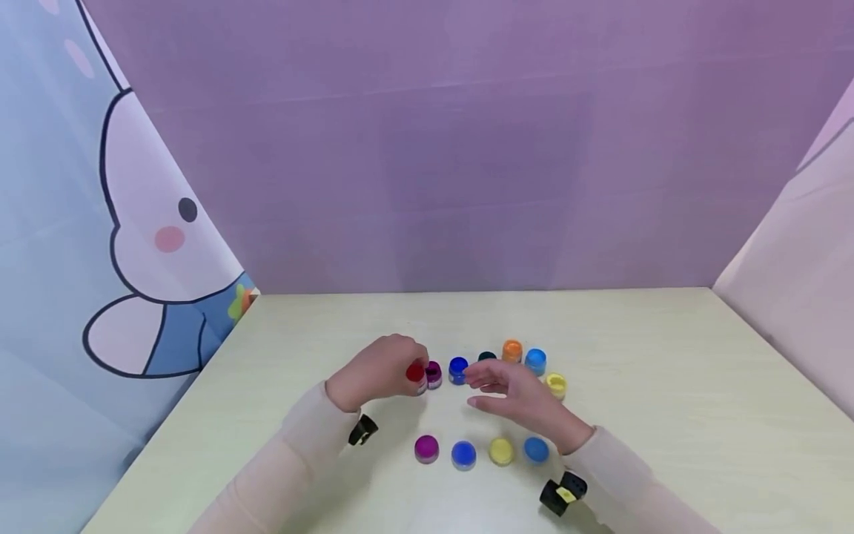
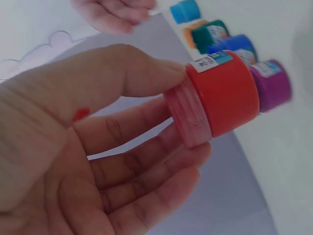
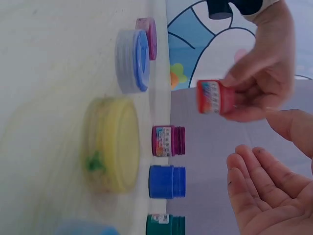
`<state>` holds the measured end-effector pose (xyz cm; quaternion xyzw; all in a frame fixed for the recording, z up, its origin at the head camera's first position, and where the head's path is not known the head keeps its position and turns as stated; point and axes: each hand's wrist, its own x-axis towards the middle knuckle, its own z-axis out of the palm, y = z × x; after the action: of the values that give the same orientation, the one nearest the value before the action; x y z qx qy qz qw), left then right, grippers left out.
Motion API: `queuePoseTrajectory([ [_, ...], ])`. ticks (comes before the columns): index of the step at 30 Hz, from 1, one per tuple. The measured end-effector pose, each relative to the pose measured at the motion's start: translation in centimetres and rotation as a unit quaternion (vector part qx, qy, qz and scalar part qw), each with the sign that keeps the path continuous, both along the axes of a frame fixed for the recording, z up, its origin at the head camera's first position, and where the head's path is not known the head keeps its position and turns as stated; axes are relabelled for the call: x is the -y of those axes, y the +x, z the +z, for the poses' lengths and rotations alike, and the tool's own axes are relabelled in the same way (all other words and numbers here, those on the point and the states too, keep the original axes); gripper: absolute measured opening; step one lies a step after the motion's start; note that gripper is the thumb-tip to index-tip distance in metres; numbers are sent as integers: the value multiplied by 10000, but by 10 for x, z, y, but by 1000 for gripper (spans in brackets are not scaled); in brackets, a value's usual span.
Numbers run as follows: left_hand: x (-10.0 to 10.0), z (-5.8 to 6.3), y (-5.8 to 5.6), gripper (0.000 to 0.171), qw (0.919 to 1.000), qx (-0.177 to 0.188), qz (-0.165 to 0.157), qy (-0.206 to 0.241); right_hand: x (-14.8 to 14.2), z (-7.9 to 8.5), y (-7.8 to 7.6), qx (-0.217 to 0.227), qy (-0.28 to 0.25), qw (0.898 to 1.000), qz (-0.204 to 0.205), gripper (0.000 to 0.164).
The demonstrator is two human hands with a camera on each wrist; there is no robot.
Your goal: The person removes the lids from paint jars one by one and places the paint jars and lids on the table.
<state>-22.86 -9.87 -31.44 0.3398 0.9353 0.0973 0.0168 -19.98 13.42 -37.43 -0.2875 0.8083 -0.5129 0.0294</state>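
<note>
My left hand [image 1: 385, 367] pinches a red paint jar [image 2: 227, 93] between thumb and fingers, around its ribbed translucent lid [image 2: 190, 115]. In the right wrist view the jar is held up off the table. Just right of it stands an open purple paint jar [image 1: 434, 376]. My right hand [image 1: 517, 393] hovers with relaxed, spread fingers and holds nothing. Nearest its fingertips is a blue paint jar [image 1: 457, 371]. A dark green paint jar [image 3: 165, 225] is partly hidden behind the right hand in the head view.
Orange [image 1: 512, 351], light blue [image 1: 536, 361] and yellow [image 1: 557, 385] jars curve round at the right. Nearer me lie a magenta lid [image 1: 427, 449], a blue lid [image 1: 463, 455], a yellow lid [image 1: 502, 451] and a light blue lid [image 1: 537, 449] in a row. Fabric [image 1: 467, 185] hangs behind the table.
</note>
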Motion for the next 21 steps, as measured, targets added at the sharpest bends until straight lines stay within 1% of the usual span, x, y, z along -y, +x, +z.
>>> queuePoseTrajectory([
  [1,-2,2,2,13,9999,-112,-95,25,1,0,0,12,-26,10000,2,38],
  [4,-6,6,9,10,9985,-392,-352,112,7,12,8,91,-99,9999,-32,35],
  [7,-11,11,15,10,9962,-564,-614,240,11,25,15,158,-139,9997,-125,33],
  [9,-15,15,18,13,9954,-513,-714,382,14,29,18,188,-239,9994,-155,33],
  [14,-23,20,23,18,9917,-372,-968,763,16,29,20,175,-525,9984,-129,35],
  [17,-28,22,25,17,9880,-424,-1181,897,16,28,20,145,-634,9979,-26,37],
  [21,-34,24,28,16,9831,-467,-1470,988,17,28,20,61,-601,9982,-34,40],
])
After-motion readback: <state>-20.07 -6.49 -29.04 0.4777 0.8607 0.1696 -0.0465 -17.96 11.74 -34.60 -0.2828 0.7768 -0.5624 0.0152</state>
